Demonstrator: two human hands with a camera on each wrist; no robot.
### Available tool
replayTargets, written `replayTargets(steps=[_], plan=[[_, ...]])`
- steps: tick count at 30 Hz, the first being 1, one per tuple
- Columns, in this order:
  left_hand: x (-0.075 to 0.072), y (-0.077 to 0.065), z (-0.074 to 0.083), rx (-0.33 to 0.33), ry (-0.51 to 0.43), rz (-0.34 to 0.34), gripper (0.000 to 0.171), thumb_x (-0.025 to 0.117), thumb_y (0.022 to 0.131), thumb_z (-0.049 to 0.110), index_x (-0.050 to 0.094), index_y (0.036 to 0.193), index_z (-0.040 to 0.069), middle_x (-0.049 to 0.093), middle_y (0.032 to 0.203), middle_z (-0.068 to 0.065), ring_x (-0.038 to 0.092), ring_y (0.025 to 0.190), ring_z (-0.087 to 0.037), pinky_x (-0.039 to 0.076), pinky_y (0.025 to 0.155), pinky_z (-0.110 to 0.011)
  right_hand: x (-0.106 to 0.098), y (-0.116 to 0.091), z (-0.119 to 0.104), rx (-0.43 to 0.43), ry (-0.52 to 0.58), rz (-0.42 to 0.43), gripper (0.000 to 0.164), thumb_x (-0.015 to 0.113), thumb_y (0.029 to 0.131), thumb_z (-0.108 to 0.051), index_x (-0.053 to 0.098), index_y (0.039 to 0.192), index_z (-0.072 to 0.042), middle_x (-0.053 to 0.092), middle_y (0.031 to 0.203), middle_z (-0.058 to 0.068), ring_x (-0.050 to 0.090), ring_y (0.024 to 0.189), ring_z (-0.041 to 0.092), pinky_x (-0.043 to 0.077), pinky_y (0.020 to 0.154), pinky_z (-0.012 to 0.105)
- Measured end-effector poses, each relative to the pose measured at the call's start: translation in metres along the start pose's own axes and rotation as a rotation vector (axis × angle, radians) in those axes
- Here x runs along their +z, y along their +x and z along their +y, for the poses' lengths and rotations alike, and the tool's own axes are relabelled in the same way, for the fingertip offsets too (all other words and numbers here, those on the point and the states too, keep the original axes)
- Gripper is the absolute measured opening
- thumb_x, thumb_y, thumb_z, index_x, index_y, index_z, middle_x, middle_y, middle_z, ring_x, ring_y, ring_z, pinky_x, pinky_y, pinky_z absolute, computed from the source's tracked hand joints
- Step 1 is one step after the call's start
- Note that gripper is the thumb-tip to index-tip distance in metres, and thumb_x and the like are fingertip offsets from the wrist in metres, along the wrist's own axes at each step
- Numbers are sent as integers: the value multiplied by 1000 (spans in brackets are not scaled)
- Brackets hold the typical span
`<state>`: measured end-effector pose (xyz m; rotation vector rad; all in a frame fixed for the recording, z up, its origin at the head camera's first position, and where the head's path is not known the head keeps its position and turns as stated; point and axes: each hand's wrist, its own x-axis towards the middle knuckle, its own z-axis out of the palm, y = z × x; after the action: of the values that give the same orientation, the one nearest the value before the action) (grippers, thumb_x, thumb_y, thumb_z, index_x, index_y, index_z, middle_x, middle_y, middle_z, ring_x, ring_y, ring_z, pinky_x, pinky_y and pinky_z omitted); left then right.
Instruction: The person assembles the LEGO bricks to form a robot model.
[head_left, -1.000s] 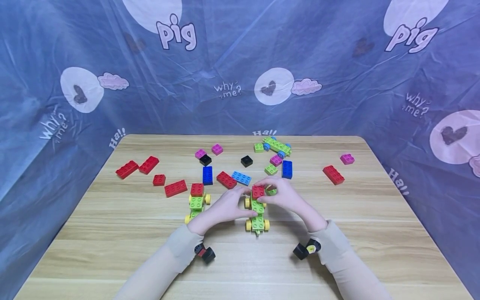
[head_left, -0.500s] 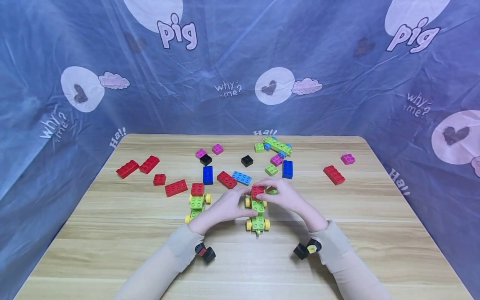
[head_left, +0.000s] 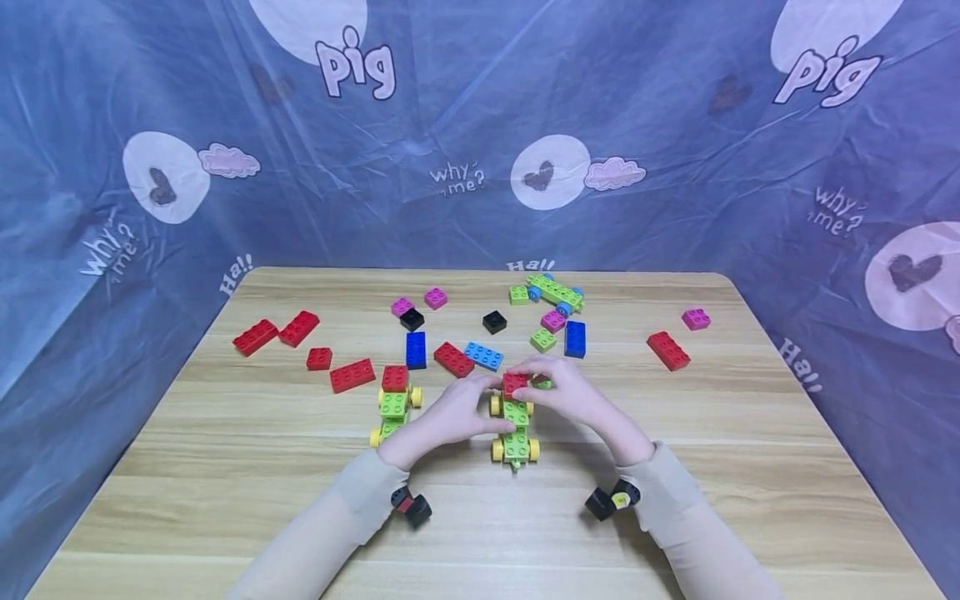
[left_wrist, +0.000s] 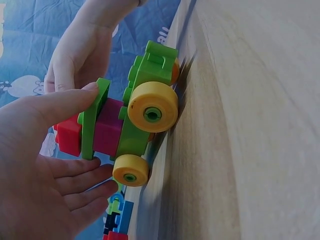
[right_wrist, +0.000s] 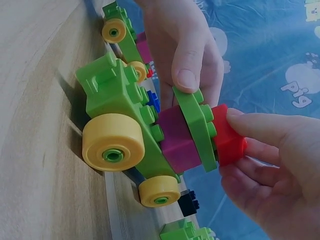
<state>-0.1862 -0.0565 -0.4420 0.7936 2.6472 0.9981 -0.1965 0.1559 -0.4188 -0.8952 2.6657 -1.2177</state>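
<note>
A toy building-block car [head_left: 516,443] with yellow wheels stands on the table in front of me. On its green wheeled base sits a magenta brick [right_wrist: 176,142], topped by a thin green plate [right_wrist: 196,125]. My left hand [head_left: 453,410] holds this plate between the thumb at its near edge and fingers at the far side. A small red brick [right_wrist: 226,134] sits at the plate's far end, and my right hand [head_left: 564,390] pinches it between thumb and fingers. Left of these hands is a similar car [head_left: 393,404] with a red brick on top, partly behind my left forearm.
Loose bricks lie across the back half of the wooden table [head_left: 225,500], among them red ones [head_left: 352,376], a light blue one [head_left: 483,356] and a dark blue one [head_left: 575,339]. A green base with blue wheels [head_left: 555,292] stands at the back. A patterned blue cloth [head_left: 480,225] hangs behind.
My right fingers and the red brick have shifted very slightly, with more of its top now covered. The left hand and the car stay in place.
</note>
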Motion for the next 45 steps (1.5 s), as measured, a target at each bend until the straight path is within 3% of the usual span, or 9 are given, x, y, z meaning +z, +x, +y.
replayTargets(steps=[20, 45], plan=[[-2, -1, 3, -8, -16, -11, 77, 76, 79, 47, 51, 136, 3, 55, 136, -14, 51, 127, -31, 41, 106, -49, 0, 1, 0, 0, 14, -36, 32, 67, 90, -19, 67, 117, -2, 69, 113, 13, 63, 107, 30, 51, 93, 47], [-2, -1, 3, -8, -29, -19, 75, 76, 79, 44, 51, 137, 3, 56, 136, -13, 51, 126, -30, 40, 106, -49, 3, 0, 4, 2, 20, -19, 31, 70, 87, -17, 67, 114, -2, 69, 112, 12, 64, 104, 25, 56, 85, 36]])
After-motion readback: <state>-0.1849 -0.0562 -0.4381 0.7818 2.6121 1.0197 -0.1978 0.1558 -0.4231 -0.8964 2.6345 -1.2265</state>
